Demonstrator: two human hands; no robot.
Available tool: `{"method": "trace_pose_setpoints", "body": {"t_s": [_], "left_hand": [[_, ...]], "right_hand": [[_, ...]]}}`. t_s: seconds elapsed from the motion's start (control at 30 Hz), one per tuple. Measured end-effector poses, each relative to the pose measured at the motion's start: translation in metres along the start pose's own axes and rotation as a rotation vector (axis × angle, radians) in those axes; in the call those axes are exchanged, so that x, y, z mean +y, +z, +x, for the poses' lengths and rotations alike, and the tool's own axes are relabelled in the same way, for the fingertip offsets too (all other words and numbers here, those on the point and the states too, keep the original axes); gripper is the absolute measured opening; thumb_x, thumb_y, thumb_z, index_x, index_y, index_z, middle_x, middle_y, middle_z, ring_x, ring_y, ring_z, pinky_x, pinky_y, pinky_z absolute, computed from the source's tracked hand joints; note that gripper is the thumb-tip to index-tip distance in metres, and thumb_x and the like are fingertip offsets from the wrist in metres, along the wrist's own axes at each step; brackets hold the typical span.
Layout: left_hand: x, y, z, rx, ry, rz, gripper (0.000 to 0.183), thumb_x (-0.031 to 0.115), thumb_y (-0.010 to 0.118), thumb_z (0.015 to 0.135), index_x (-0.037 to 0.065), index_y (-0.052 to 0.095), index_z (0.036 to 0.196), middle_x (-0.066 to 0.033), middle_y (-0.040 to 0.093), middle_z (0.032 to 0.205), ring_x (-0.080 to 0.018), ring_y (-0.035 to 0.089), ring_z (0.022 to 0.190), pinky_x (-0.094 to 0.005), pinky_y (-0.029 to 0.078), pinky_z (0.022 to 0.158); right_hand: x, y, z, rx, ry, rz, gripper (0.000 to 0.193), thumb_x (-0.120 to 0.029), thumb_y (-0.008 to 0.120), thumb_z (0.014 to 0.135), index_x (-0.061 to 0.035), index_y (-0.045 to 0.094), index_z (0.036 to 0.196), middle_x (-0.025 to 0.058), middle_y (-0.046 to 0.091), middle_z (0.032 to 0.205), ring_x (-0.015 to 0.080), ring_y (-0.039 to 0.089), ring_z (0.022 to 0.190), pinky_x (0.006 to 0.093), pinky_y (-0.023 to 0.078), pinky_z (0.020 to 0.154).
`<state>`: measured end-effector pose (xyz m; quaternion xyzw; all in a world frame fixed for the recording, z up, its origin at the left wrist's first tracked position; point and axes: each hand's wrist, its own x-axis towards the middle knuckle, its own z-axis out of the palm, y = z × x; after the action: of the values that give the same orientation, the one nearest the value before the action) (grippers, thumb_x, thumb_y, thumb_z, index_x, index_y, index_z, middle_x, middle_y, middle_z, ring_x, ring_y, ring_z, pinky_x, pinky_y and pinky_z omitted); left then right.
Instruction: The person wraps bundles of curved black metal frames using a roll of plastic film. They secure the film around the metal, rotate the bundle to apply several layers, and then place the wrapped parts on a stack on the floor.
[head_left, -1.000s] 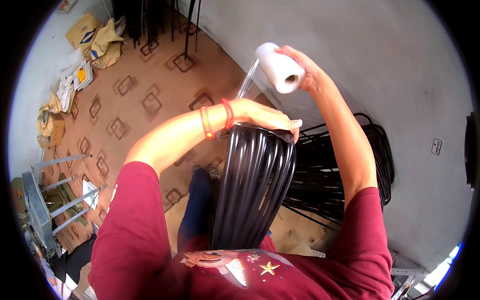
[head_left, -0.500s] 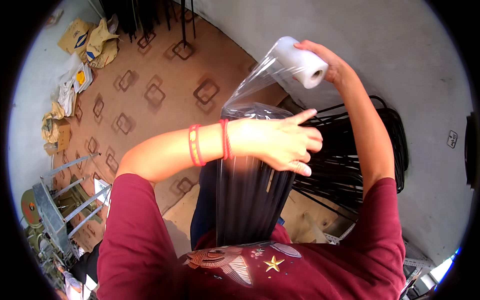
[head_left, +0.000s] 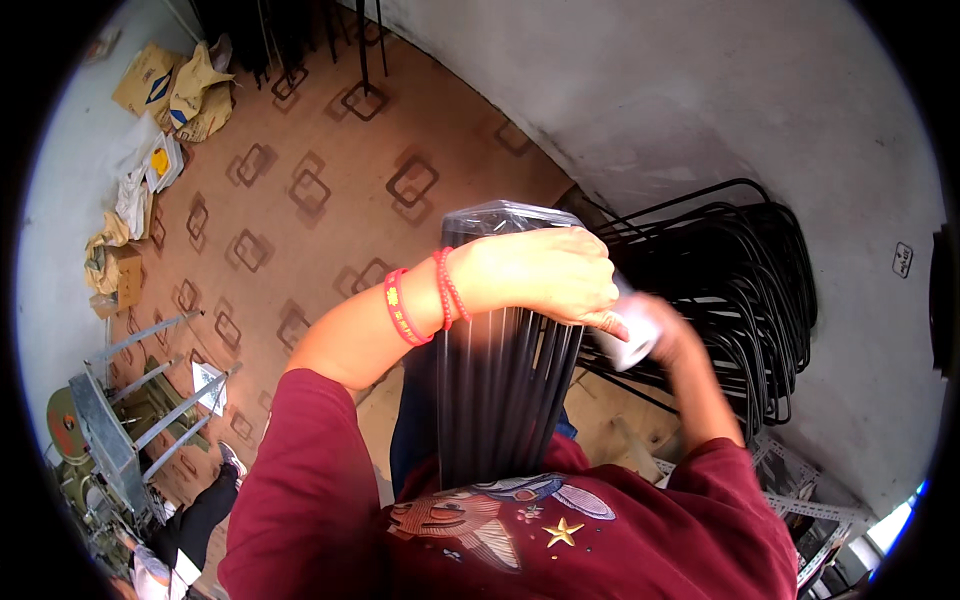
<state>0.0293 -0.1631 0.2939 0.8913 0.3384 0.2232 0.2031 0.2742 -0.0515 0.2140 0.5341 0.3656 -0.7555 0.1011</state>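
A bundle of black metal tubes (head_left: 505, 400), wrapped in clear stretch film, stands upright in front of my body, film glinting over its top end. My left hand (head_left: 560, 275) reaches across the upper part of the bundle, its fingers curled over the right side. Its thumb overlaps the near end of a white roll of stretch film (head_left: 640, 345); what the curled fingers hold is hidden. On the roll's right side is my right hand (head_left: 678, 335), smeared by motion but closed around the roll.
Bent black metal frames (head_left: 750, 300) lean stacked against the grey wall at right. Cartons and paper bags (head_left: 160, 85) line the left wall. A metal stand (head_left: 110, 430) is at lower left, near another person's leg (head_left: 205, 520). Black legs (head_left: 365, 50) stand at the back.
The roll has come down from above the bundle to its right side, with my right hand. My left hand's fingers, spread before, are now curled. The stretched film above the bundle no longer shows.
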Motion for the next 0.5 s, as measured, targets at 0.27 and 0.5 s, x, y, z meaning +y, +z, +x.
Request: {"method": "trace_pose_setpoints", "body": {"t_s": [0.27, 0.5], "left_hand": [[0.007, -0.027, -0.041, 0.767, -0.117, -0.078, 0.021, 0.011, 0.051, 0.084, 0.005, 0.062, 0.067, -0.0053, 0.060, 0.066, -0.0201, 0.059, 0.068, -0.0422, 0.041, 0.089], [0.114, 0.067, -0.141, 1.006, -1.567, -1.472, 0.043, 0.030, 0.047, 0.091, 0.003, 0.027, 0.118, -0.0078, 0.047, 0.107, -0.0147, 0.051, 0.095, -0.0254, 0.046, 0.075]], "right_hand": [[0.112, 0.168, 0.024, -0.526, 0.174, 0.757, 0.037, -0.031, 0.062, 0.075, -0.0038, 0.058, 0.100, 0.0088, 0.062, 0.086, 0.0179, 0.060, 0.071, 0.0311, 0.050, 0.060], [0.114, 0.199, 0.054, -0.570, 0.210, 0.833, 0.030, -0.027, 0.059, 0.078, -0.0048, 0.059, 0.098, 0.0077, 0.062, 0.086, 0.0168, 0.060, 0.072, 0.0304, 0.051, 0.060]]}}
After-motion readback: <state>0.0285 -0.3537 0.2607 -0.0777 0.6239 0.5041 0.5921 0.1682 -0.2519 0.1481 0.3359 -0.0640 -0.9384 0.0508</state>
